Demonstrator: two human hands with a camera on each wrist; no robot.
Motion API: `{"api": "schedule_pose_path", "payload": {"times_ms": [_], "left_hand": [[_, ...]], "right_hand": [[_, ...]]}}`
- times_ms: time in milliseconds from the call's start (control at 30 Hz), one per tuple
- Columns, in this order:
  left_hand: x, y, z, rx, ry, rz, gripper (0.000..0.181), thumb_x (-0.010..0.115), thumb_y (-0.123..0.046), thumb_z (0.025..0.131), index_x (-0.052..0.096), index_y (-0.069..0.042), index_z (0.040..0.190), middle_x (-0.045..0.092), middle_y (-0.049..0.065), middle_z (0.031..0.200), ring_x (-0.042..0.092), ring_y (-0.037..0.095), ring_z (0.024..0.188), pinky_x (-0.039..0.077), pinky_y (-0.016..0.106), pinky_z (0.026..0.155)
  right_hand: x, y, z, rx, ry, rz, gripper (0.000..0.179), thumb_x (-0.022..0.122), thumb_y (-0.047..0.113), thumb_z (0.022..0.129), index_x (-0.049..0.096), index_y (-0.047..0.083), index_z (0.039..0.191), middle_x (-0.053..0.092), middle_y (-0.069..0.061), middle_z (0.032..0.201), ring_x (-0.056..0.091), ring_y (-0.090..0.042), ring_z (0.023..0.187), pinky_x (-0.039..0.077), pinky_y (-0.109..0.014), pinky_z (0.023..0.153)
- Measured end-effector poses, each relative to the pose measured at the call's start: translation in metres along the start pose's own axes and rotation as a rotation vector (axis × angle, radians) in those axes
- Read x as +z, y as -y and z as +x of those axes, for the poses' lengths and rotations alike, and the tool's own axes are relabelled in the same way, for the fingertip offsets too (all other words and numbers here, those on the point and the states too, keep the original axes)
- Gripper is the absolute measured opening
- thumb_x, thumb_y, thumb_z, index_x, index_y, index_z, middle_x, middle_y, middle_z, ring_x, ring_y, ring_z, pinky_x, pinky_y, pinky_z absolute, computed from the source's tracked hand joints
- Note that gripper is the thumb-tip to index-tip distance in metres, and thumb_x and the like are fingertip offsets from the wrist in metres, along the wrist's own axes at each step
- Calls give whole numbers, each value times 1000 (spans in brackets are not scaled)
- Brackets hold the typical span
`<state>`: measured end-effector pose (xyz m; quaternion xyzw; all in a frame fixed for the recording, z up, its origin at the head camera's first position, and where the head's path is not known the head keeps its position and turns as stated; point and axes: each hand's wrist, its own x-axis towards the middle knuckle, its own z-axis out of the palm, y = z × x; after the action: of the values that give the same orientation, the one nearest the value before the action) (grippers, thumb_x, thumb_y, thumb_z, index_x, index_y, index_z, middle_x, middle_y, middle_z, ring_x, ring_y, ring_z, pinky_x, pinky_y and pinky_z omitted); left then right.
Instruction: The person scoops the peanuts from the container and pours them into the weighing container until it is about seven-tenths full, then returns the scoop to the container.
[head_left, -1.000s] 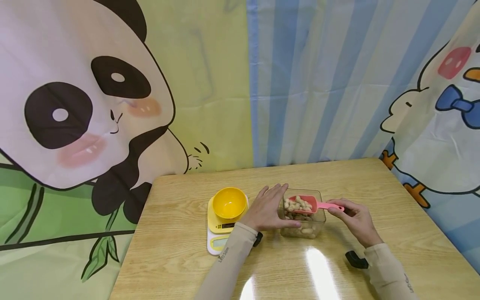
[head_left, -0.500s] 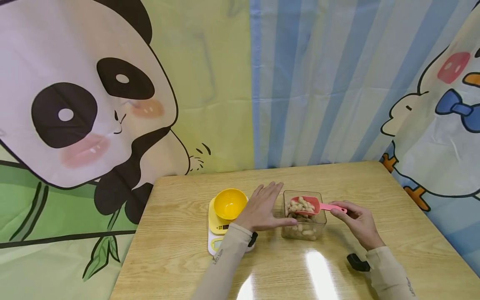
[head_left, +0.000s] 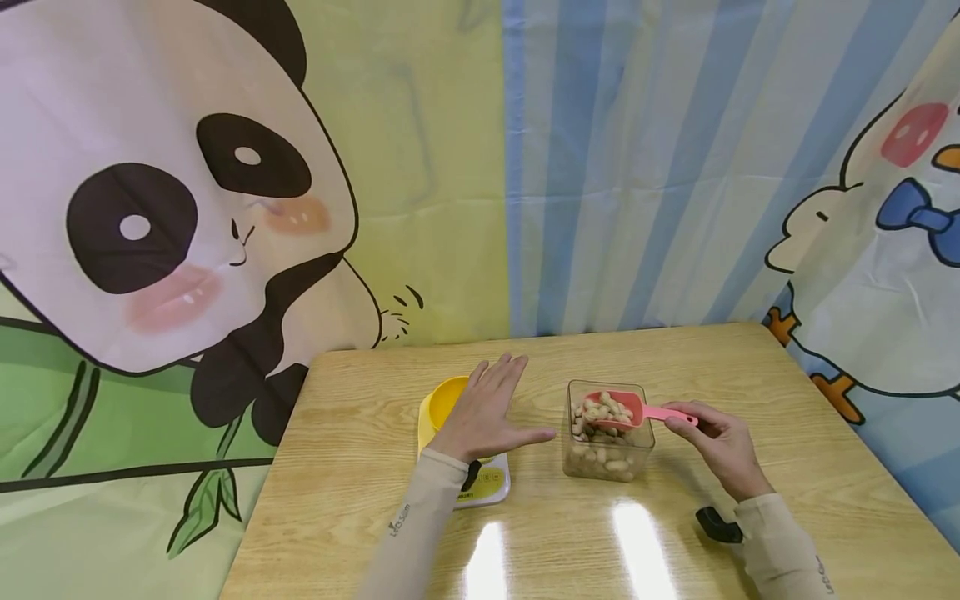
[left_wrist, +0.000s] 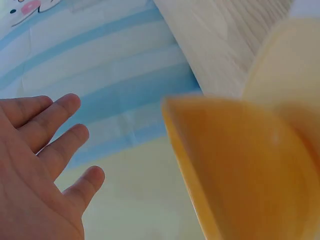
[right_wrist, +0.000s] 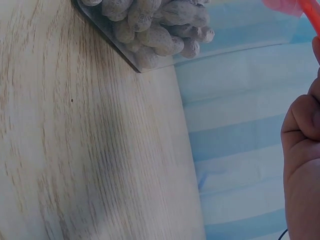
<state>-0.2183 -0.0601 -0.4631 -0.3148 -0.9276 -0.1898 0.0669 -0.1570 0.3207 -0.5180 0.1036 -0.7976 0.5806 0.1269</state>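
Along the near side of a wooden table (head_left: 558,550), with the clear container (head_left: 639,454) as the dial's centre, beige sleeves (head_left: 776,533) reach in from four and eight o'clock. At three, the right hand (head_left: 720,446) pinches the handle of a pink scoop (head_left: 636,406) loaded with peanuts (head_left: 607,408) over the container's mouth; from where I stand, I cannot tell whether it touches the rim. At nine, the left hand (head_left: 476,419) hangs over a kitchen scale (head_left: 491,483), fingers spread and released, gripping nothing. Half a second ago it was beside the container; now it has swung toward the yellow bowl (head_left: 447,398) while the scoop has barely moved, apparently leaving the scooping to the right hand alone. Beyond, at twelve, hangs a striped curtain (head_left: 645,167).
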Motion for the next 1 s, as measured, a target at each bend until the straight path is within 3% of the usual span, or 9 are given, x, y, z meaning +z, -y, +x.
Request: {"api": "schedule_pose_path", "payload": {"times_ms": [167,367,733,1000], "left_hand": [[-6,14,-6,-10,-42,11,115,49,-89,80,19,-15,164,29,2,165,20,17,153,10,45,125],[-12,29,-15,-74,-49,23,117,48,-90,78,17,-17,164,27,1,166,19,17,153,9,45,126],[-13,60,-37,-155,-75,19,119,53,-88,78,20,-13,163,29,4,165,21,20,153,11,46,125],[-11,72,-49,-220,-71,12,120,55,-89,75,19,-15,164,28,3,165,22,21,153,11,46,125]], "right_hand": [[0,0,0,-14,3,-4,26,66,0,97,69,-3,122,69,3,111,60,-15,81,55,-21,70],[0,-1,1,-22,0,-11,26,66,-1,97,70,-3,122,68,2,111,58,-21,80,54,-22,68],[-1,-1,3,-29,6,4,25,65,-1,97,69,-6,122,69,2,110,59,-11,80,55,-21,69],[-3,2,6,-10,3,0,26,66,0,97,68,-6,123,69,4,112,62,-9,85,57,-20,76]]}}
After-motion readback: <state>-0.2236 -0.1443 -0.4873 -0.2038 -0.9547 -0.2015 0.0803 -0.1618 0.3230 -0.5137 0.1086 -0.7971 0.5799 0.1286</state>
